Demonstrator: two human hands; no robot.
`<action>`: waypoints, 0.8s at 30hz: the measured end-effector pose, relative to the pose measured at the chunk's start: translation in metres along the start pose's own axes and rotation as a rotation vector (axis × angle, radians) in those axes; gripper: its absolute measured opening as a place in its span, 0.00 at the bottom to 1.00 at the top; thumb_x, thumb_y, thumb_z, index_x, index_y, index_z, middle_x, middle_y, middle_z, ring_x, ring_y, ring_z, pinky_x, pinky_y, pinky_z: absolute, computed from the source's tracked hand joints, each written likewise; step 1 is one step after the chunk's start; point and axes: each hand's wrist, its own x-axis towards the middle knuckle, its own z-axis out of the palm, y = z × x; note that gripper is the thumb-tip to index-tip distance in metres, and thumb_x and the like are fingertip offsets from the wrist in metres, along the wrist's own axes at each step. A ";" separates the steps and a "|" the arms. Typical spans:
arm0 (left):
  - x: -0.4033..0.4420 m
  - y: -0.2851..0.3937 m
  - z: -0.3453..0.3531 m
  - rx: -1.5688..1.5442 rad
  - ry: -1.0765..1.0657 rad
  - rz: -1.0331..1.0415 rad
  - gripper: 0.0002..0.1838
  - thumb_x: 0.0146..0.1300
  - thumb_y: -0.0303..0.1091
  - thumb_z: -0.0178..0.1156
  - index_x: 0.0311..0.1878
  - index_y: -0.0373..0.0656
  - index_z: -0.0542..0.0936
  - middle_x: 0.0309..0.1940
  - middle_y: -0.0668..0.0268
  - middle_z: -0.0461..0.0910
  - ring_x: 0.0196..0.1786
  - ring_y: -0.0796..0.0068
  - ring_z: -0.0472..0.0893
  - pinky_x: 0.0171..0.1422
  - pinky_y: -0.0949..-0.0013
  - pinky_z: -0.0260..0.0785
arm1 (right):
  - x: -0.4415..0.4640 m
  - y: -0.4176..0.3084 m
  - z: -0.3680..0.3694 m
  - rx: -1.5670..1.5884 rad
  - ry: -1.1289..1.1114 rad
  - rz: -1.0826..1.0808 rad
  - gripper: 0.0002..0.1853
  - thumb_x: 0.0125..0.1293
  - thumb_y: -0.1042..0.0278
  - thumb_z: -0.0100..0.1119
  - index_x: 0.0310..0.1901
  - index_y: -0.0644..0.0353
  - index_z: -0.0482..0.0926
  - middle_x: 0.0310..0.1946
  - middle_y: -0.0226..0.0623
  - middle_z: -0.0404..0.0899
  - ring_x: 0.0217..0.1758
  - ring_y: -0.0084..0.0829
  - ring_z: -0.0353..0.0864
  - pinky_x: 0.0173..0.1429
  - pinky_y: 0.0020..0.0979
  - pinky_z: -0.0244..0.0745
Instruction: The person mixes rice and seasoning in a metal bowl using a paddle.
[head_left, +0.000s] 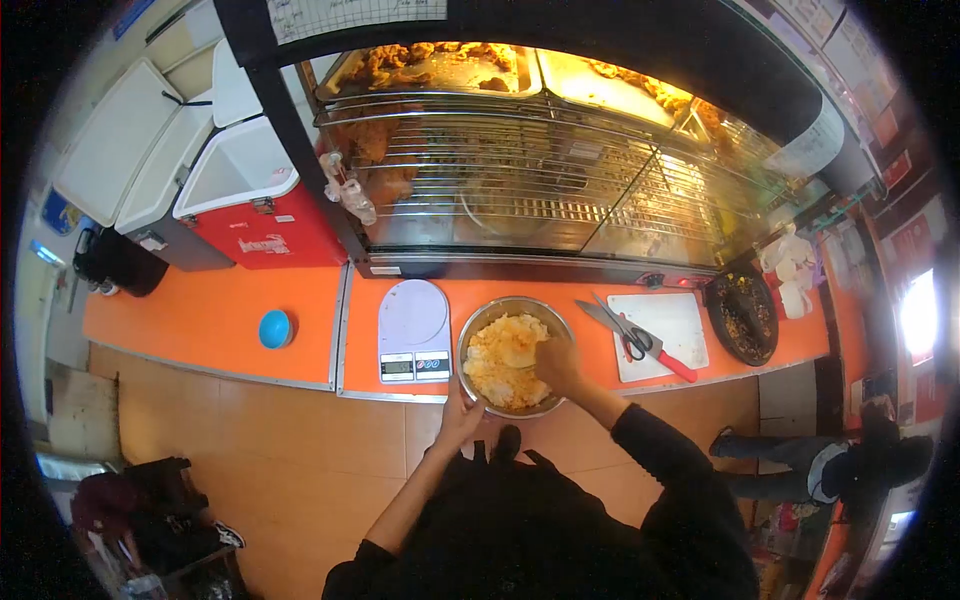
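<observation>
A steel bowl (467, 341) with rice and an orange-yellow seasoning (505, 385) sits at the front edge of the orange counter. My left hand (461, 415) grips the bowl's lower left rim. Over the bowl's right side, my right hand (558, 366) is closed round something that reaches into the rice; it looks like a spoon or scoop, mostly hidden. Just left of the bowl lies a white kitchen scale (414, 318). To its right, scissors (632, 338) and a red-handled knife (660, 355) rest on a white cutting board (690, 318).
A glass warming cabinet (600, 180) with fried food stands behind the counter. A blue cup (275, 329) and a red cooler box (265, 225) are left. A dark bowl (742, 318) is right. One person (850, 466) stands lower right, another appears lower left.
</observation>
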 end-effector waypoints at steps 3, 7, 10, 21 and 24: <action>0.006 -0.016 -0.001 0.049 -0.028 0.139 0.35 0.62 0.23 0.52 0.68 0.45 0.46 0.56 0.54 0.66 0.42 0.66 0.80 0.29 0.70 0.79 | -0.008 0.010 -0.026 0.113 -0.013 0.071 0.07 0.50 0.66 0.56 0.25 0.56 0.82 0.23 0.42 0.81 0.26 0.36 0.82 0.26 0.38 0.73; 0.007 -0.010 0.003 0.192 0.036 0.264 0.36 0.60 0.21 0.53 0.68 0.41 0.48 0.56 0.55 0.66 0.47 0.68 0.77 0.40 0.71 0.75 | -0.015 -0.011 0.009 0.131 -0.036 0.115 0.07 0.50 0.67 0.56 0.25 0.57 0.83 0.22 0.42 0.81 0.26 0.38 0.82 0.26 0.37 0.74; 0.000 0.009 0.010 -0.029 0.027 0.035 0.36 0.58 0.20 0.53 0.68 0.38 0.49 0.56 0.56 0.67 0.53 0.69 0.73 0.52 0.70 0.71 | -0.004 -0.024 0.006 0.087 -0.041 0.153 0.07 0.49 0.66 0.59 0.25 0.59 0.82 0.22 0.43 0.81 0.26 0.40 0.82 0.28 0.36 0.75; -0.003 0.020 0.011 -0.079 0.014 0.125 0.35 0.60 0.19 0.52 0.69 0.43 0.49 0.60 0.58 0.63 0.61 0.71 0.67 0.55 0.74 0.68 | -0.027 0.012 0.026 0.078 0.156 0.133 0.07 0.56 0.69 0.53 0.26 0.58 0.81 0.23 0.41 0.80 0.25 0.38 0.82 0.24 0.36 0.74; 0.002 0.022 0.003 -0.139 -0.027 0.034 0.35 0.60 0.19 0.52 0.68 0.44 0.49 0.59 0.57 0.64 0.56 0.68 0.73 0.50 0.71 0.74 | -0.007 0.010 0.024 0.105 0.133 -0.018 0.07 0.57 0.69 0.52 0.30 0.60 0.80 0.24 0.40 0.80 0.24 0.38 0.81 0.23 0.36 0.73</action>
